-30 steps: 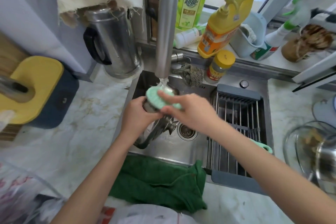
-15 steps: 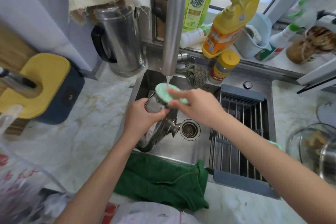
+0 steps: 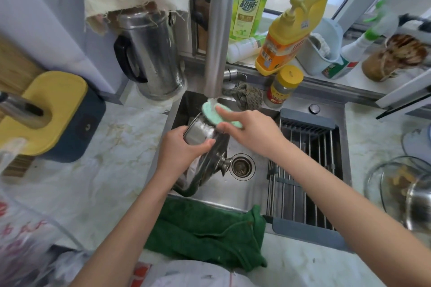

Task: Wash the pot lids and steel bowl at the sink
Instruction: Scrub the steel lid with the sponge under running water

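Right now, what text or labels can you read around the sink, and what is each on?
"超能": green detergent bottle behind the tap.
Orange pump bottle: label and barcode too blurred to read.
Yellow-lidded jar: red label too small to read.
Spray bottle: label unreadable.
Plastic bag, lower left: red characters, blurred.

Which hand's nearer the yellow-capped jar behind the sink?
Right. The right hand, holding the green sponge, is just front-left of the yellow-capped jar; the left hand grips the steel lid farther left.
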Motion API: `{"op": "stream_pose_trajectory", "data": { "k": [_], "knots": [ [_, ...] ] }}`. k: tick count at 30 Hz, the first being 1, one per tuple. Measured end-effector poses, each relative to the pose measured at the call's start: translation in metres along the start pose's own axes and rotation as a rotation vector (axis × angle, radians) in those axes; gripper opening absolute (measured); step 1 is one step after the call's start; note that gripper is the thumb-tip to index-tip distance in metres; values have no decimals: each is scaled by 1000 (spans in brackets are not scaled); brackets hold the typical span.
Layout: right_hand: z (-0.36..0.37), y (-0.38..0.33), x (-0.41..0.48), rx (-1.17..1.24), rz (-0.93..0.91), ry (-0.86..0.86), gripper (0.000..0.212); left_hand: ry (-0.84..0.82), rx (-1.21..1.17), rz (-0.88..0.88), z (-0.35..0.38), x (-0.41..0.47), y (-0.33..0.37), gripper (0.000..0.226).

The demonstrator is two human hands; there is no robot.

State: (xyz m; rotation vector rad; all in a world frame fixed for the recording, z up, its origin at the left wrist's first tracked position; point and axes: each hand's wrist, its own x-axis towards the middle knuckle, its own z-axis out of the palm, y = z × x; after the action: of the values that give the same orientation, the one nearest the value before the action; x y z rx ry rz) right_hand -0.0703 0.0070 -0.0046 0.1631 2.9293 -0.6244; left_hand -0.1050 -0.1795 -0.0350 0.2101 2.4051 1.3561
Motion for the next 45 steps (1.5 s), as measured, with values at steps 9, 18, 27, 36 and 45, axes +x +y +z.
{"op": "stream_pose_trajectory", "data": {
  "k": [9, 18, 27, 36, 45],
  "knots": [
    [36, 51, 23, 159, 254, -111, 45, -40, 3, 15, -2, -7, -4, 20],
    [102, 101, -26, 1366, 833, -51, 48, 64, -578, -271, -20, 22, -7, 31],
    [98, 92, -62, 1693, 833, -81, 51, -114, -880, -613, -1, 55, -25, 46],
    [82, 74, -48, 1883, 888, 286, 67, -217, -803, -553, 28, 74, -20, 24],
    [62, 61, -40, 1800, 1083, 669, 51, -48, -562, -134, 60, 60, -14, 50]
  ]
}}
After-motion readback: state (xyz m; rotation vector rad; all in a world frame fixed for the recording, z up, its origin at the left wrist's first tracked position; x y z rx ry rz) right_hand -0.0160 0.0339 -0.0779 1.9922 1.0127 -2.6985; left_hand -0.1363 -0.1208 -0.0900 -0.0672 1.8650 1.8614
